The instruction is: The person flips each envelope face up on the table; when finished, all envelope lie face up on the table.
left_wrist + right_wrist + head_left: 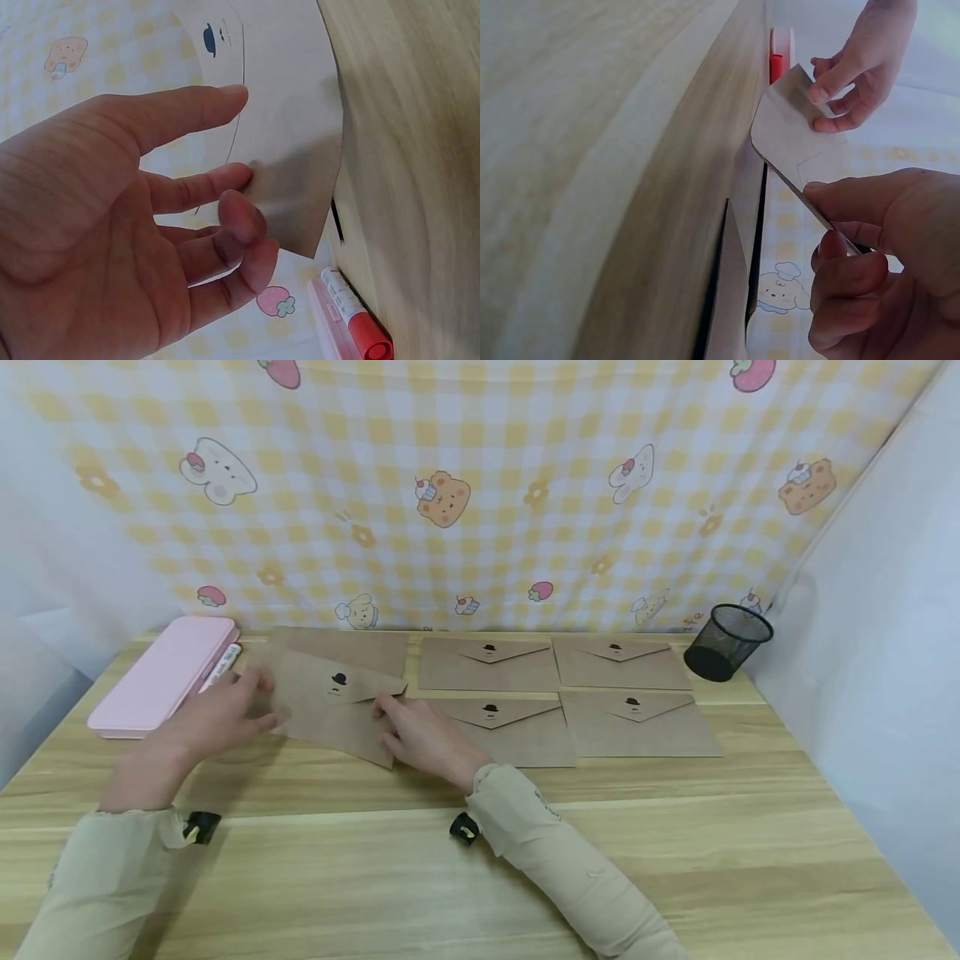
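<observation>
My right hand (431, 731) pinches the right edge of a brown kraft envelope (318, 706), printed with a small black hat and moustache. The envelope is tilted and lifted off the table, as the right wrist view shows. At its left end is my left hand (213, 714), with loosely bent fingers (202, 180) close to the paper; whether they touch it is unclear. Another brown envelope (367, 647) lies partly covered behind the raised one. To the right, several matching envelopes (491, 672) lie in two rows with their flaps facing up.
A pink case (165, 668) lies at the table's left side, with a red-capped white marker (222, 667) along its right edge. At the back right, a black mesh pen holder (727, 643) stands near the white side wall. A checked cloth (495, 552) hangs behind the table.
</observation>
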Available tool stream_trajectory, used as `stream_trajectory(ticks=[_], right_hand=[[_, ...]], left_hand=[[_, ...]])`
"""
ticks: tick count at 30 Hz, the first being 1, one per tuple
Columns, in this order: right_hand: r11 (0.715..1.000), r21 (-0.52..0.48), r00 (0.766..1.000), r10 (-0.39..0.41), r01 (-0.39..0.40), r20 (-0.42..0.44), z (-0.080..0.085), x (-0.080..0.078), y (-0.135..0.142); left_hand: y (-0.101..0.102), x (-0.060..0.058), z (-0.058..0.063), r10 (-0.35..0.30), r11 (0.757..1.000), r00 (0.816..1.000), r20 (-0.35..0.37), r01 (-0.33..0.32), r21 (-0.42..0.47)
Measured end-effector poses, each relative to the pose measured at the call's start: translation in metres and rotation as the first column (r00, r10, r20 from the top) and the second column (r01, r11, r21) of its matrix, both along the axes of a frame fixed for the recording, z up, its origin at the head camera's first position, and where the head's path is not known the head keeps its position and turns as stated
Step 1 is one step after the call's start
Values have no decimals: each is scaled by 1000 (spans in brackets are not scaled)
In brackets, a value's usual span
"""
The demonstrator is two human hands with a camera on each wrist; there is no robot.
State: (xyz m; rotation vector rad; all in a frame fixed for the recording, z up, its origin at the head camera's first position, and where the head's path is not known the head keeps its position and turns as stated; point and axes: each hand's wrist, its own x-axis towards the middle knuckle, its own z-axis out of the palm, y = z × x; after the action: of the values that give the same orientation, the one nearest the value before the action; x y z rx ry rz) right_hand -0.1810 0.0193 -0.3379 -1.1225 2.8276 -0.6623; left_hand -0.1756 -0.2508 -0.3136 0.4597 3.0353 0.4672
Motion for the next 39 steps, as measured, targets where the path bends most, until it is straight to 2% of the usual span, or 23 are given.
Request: stream_trajectory(ticks=[10,21,29,39], right_hand=[[999,38,996,0,3,-87,-3,-2,0],[998,57,998,-22,25,-59,-3,-2,0],[998,54,997,-20,23,-70,-3,0,-1],[996,66,998,-49,52,-50,-3,0,-1]], left_hand=[[-3,-1,-1,10,1000,999,50,-10,1],[0,0,-2,8,1000,998,58,-9,19],[2,1,-3,18,1000,997,69,-19,13],[4,-1,-4,1,1000,996,90,-1,-5]])
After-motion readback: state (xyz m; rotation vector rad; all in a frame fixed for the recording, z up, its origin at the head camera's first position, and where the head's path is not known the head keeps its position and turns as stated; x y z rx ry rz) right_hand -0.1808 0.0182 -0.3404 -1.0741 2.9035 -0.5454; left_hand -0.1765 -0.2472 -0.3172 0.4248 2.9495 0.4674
